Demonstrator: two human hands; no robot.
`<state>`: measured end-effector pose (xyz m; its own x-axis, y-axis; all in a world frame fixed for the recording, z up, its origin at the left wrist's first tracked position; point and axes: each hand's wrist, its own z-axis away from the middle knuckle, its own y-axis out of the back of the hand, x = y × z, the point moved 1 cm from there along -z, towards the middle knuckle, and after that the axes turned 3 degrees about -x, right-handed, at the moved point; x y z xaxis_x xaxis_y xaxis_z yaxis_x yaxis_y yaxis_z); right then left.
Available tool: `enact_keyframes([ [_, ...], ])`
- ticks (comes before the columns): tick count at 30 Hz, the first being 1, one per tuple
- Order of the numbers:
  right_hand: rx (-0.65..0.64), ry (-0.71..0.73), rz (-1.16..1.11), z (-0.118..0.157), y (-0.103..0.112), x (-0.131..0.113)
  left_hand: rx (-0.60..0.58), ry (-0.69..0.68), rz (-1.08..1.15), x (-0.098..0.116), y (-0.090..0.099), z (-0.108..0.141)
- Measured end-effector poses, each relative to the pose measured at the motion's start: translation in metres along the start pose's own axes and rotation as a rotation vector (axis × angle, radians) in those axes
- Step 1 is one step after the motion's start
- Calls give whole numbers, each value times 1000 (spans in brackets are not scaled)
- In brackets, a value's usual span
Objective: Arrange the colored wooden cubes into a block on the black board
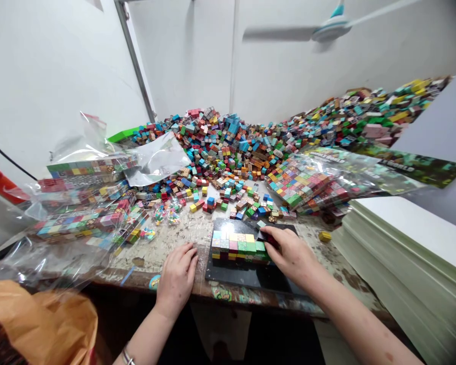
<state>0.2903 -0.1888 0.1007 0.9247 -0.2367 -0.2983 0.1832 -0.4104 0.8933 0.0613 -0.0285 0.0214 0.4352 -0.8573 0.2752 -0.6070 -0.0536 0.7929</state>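
A compact block of small patterned cubes (237, 245), in white, green, yellow and maroon, sits in rows on a glossy black board (231, 274). My right hand (291, 253) is at the right end of these rows, with thumb and fingers closed around a small dark cube (265, 236), partly hidden by the fingers. Just beyond the index fingertip shows a pale cube (261, 224). Left of the board, my left hand (177, 276) rests on the worn table top, holding nothing, its fingers loosely bent and a little apart.
A big heap of colourful cubes (228, 139) spreads along the wall, with loose ones nearer the board. Clear-bagged cube sets lie left (79, 223) and right (304, 182). A tall paper stack (403, 253) stands right, an orange bag (41, 324) lower left. A fan (331, 28) hangs above.
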Motion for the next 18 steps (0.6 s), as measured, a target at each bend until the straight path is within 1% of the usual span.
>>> enact_keyframes([
  [5, -5, 54, -79, 2, 2, -3, -16, 3, 2, 0, 0, 0],
  [9, -5, 55, -109, 4, 3, -2, -15, 5, -7, -1, -1, 1],
  [13, -15, 16, -144, 5, 4, -3, 2, -10, -16, -3, -3, 3],
  [18, -44, -79, -160, 5, 7, -6, 20, -14, -32, -5, -5, 3],
])
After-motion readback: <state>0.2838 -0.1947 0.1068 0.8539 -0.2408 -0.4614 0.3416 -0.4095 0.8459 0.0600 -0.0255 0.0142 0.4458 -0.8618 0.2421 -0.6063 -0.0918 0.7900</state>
